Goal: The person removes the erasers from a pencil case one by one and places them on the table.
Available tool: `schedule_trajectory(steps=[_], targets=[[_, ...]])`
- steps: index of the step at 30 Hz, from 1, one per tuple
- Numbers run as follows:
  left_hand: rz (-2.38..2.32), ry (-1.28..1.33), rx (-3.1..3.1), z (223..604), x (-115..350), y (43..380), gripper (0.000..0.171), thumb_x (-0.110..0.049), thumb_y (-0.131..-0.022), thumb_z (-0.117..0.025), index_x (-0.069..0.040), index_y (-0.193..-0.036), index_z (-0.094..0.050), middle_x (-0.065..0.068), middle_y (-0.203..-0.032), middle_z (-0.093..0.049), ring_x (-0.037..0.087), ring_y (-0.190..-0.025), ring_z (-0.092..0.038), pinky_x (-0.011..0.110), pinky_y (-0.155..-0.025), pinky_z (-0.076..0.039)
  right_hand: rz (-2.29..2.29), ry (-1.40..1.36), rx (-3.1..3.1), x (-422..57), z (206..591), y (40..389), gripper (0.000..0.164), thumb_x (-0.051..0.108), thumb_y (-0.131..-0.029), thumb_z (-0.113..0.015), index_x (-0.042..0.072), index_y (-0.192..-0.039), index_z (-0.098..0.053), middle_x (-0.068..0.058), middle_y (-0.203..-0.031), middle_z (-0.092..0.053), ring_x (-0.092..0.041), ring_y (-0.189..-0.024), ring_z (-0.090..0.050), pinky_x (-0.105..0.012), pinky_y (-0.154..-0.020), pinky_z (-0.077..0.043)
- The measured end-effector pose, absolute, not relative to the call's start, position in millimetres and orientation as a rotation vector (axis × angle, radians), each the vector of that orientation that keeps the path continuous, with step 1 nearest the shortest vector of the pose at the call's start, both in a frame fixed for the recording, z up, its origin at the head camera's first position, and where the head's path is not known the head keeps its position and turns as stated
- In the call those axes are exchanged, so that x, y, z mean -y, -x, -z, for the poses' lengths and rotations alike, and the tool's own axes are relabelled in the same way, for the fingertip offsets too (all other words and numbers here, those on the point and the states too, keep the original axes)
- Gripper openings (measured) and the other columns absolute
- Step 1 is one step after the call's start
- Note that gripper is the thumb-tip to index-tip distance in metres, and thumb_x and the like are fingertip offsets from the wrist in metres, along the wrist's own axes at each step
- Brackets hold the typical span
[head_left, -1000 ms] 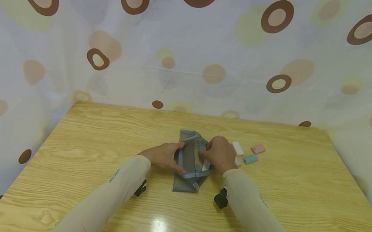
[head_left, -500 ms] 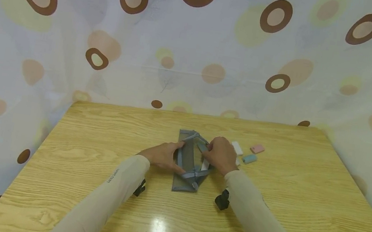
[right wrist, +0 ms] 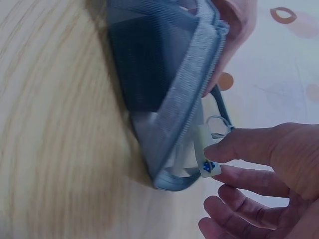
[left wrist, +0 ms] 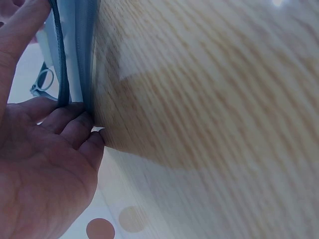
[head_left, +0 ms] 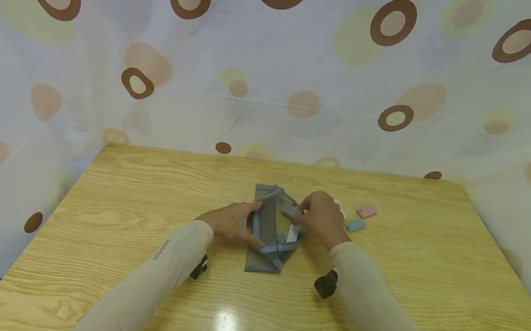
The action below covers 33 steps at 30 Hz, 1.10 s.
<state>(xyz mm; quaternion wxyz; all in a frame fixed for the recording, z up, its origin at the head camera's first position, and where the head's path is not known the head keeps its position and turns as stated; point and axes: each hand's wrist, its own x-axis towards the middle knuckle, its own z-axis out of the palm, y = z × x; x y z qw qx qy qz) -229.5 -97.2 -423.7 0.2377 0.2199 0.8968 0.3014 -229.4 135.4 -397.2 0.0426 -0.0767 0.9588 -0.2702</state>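
Observation:
A grey-blue mesh zip pouch (head_left: 266,223) lies on the table with its zipper mouth spread. My left hand (head_left: 232,222) holds its left side, fingers and thumb wide apart along the edge; in the left wrist view the fingers bend against the zipper edge. Over the mouth, my right hand (head_left: 323,220) pinches a small pale block, seemingly an eraser (right wrist: 203,144), with a blue mark on its end, between thumb and index finger. A white piece (head_left: 293,233) shows inside the pouch, and a dark rectangular patch (right wrist: 142,64) shows through the mesh in the right wrist view.
Right of the pouch lie a pink block (head_left: 367,211), a light blue block (head_left: 356,225) and a white one (head_left: 339,209) partly hidden by my right hand. The wooden table (head_left: 166,173) meets a patterned curtain (head_left: 279,76) at the back.
My right hand has shifted slightly right and away from me, now covering more of the white block. The left hand stays on the pouch, which has barely moved.

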Motion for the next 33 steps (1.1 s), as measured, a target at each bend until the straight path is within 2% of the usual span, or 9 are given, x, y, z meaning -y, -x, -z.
schedule_trajectory(steps=[4,11,24,29,33], targets=[[-0.824,-0.609,-2.458,423.6,97.5,229.7,0.107,-0.038,-0.085,-0.084,-0.002,-0.161,-0.018,0.018,-0.162,-0.032,0.031,-0.148,-0.033,0.044,-0.118,-0.033,0.829,0.272,-2.928,-140.0,387.9,227.0,0.026,0.017,-0.085,-0.081,-0.001,-0.104,-0.078,-0.017,-0.117,-0.071,-0.035,-0.099,-0.069,-0.049,-0.078,-0.059],[-0.823,-0.616,-2.453,422.9,98.3,229.8,0.107,-0.038,-0.085,-0.084,-0.002,-0.161,-0.018,0.018,-0.163,-0.029,0.032,-0.149,-0.03,0.045,-0.119,-0.031,0.84,0.332,-2.962,-155.4,374.6,223.8,0.022,0.015,-0.086,-0.079,-0.002,-0.101,-0.078,-0.02,-0.114,-0.072,-0.039,-0.107,-0.066,-0.055,-0.088,-0.055],[-0.813,-0.632,-2.459,424.5,97.7,229.9,0.107,-0.038,-0.085,-0.083,-0.002,-0.161,-0.019,0.018,-0.162,-0.03,0.032,-0.148,-0.032,0.044,-0.118,-0.032,0.84,0.259,-2.984,-197.9,363.1,221.0,0.029,0.016,-0.092,-0.073,-0.006,-0.11,-0.075,-0.026,-0.12,-0.067,-0.043,-0.109,-0.063,-0.059,-0.091,-0.051],[-0.811,-0.638,-2.457,424.4,97.8,229.4,0.106,-0.038,-0.085,-0.083,-0.002,-0.161,-0.018,0.017,-0.163,-0.029,0.031,-0.149,-0.03,0.043,-0.119,-0.031,0.86,0.233,-2.984,-218.8,362.7,220.7,0.032,0.019,-0.093,-0.071,-0.006,-0.113,-0.074,-0.028,-0.122,-0.066,-0.046,-0.112,-0.061,-0.064,-0.094,-0.047],[-0.813,-0.641,-2.457,424.6,98.0,229.5,0.106,-0.038,-0.085,-0.083,-0.001,-0.161,-0.018,0.017,-0.163,-0.029,0.031,-0.149,-0.03,0.043,-0.119,-0.031,0.879,0.187,-2.97,-235.7,364.0,219.4,0.033,0.02,-0.094,-0.069,-0.006,-0.113,-0.074,-0.03,-0.124,-0.064,-0.048,-0.112,-0.06,-0.066,-0.092,-0.046]])
